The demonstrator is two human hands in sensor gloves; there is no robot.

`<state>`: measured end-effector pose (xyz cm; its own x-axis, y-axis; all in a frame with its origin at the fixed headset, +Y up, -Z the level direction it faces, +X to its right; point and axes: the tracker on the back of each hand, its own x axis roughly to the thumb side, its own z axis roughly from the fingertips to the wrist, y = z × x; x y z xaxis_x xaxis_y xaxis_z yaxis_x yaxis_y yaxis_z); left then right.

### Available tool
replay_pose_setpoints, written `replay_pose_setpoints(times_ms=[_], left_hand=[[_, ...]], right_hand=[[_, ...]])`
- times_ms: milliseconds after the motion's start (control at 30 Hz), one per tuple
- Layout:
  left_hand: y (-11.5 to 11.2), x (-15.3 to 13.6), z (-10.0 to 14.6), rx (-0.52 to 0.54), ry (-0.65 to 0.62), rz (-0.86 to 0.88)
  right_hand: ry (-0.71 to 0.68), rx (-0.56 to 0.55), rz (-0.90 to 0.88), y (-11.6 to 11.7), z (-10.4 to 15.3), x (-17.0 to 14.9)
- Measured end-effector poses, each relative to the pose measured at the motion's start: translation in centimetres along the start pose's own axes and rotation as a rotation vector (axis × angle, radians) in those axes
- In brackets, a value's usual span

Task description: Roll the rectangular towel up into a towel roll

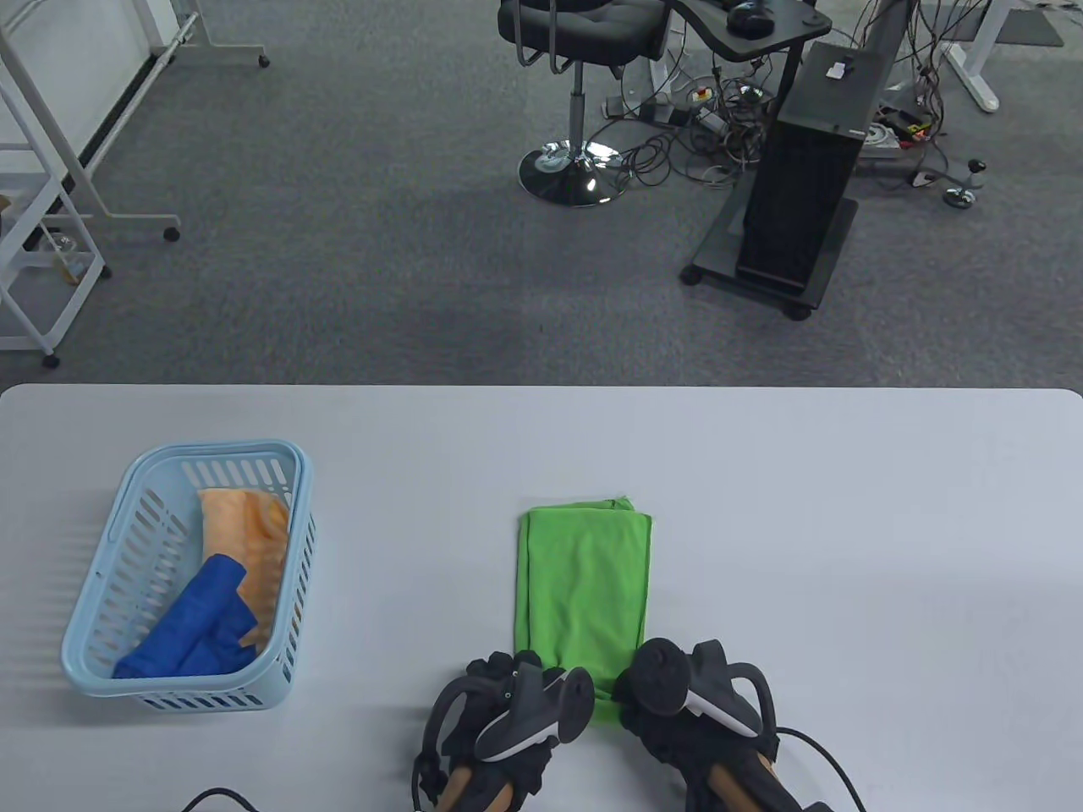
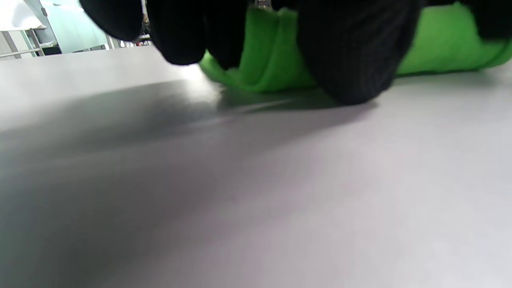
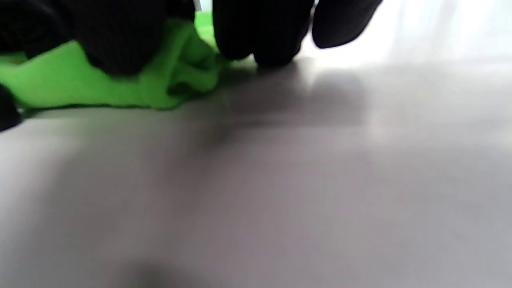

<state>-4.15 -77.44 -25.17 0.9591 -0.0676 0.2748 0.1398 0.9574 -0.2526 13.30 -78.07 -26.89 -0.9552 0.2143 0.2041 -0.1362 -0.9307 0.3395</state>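
Note:
A green towel (image 1: 584, 584), folded into a long strip, lies on the white table (image 1: 846, 524), running away from me. My left hand (image 1: 520, 689) grips its near left corner and my right hand (image 1: 668, 685) grips its near right corner. In the left wrist view gloved fingers (image 2: 348, 60) press on the curled green edge (image 2: 272, 60). In the right wrist view fingers (image 3: 120, 44) bunch the green cloth (image 3: 176, 72) against the table. The near end looks lifted and curled over. The trackers hide the fingers in the table view.
A light blue plastic basket (image 1: 127, 592) stands at the left, holding an orange cloth (image 1: 250, 533) and a blue cloth (image 1: 195, 630). The table's far edge lies beyond the towel. A cable (image 1: 829, 761) trails from my right wrist.

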Motion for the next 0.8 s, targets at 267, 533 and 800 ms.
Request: replay_pose_setpoints(times_ms=[267,533,800], left_hand=[[0.3,-0.3,0.4,0.012,-0.101,0.177],[0.6,0.3,0.3,0.047,-0.116,0.169],[0.5,0.1,0.1,-0.006,-0.085,0.231]], right_hand=[[0.015,0.088,-0.04,-1.0,0.6,-0.5],[0.041,-0.005,-0.013,-1.0,0.8,-1.4],[-0.105,-0.164,-0.004,-2.1,1.5,-0.5]])
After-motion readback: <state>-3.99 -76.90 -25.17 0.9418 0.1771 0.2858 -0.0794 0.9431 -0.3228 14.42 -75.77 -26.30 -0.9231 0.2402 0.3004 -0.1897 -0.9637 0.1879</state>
